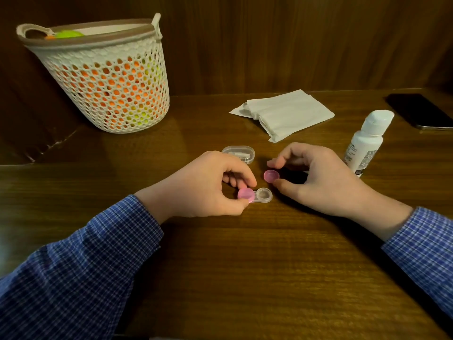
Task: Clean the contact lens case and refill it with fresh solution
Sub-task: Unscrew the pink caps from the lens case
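Bare table [245, 266] nearside; basket [110, 94], tissues [289, 114], perhaps phone [419, 110] behind.

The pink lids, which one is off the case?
The pink lid in the right hand, held apart from the case. The other pink lid sits on the case, pinched by the left hand.

The scene is dim and warm-toned, with dark corners all round. Light falls from above and ahead, leaving a soft sheen on the worktop [245, 253] and a brighter patch near the basket [107, 77]. Each hand throws a dark shadow beneath itself. The wide lens bows the worktop's edges and tilts the bottle [365, 143]. Detail is slightly soft, most at the margins.
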A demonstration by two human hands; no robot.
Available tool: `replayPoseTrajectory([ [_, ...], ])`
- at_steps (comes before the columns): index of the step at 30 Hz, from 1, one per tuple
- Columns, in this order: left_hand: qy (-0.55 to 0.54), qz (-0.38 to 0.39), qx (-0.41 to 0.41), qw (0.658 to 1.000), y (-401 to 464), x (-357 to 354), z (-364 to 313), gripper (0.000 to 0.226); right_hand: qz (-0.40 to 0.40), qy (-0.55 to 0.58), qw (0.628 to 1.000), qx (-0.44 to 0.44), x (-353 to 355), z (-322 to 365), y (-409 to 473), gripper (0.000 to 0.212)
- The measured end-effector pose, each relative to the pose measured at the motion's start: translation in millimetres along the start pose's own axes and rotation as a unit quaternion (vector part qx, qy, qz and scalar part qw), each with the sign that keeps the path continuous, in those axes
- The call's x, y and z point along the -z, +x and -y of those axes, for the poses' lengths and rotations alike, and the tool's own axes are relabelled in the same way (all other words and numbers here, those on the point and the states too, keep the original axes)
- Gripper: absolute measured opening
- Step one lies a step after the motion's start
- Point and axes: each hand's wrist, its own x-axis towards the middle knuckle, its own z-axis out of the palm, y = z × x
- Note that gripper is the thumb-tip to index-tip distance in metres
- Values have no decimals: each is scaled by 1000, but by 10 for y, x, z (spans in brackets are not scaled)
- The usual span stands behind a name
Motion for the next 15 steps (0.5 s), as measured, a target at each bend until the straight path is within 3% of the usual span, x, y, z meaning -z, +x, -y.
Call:
replayPoseTrajectory([
  [5,5,5,4,1000,-13,10,-7,35,-54,-19,996,70,40,16,-47,26],
  [7,5,3,6,1000,-17,16,-12,41,-20,-53,991,119,43,51,-82,32],
  [10,-7,7,11,1000,-25,40,-16,60,45,-91,987,123,29,64,-102,43],
  [15,-3,24,7,1000,-33,69,-1,77,45,-91,990,103,10,19,-67,44],
])
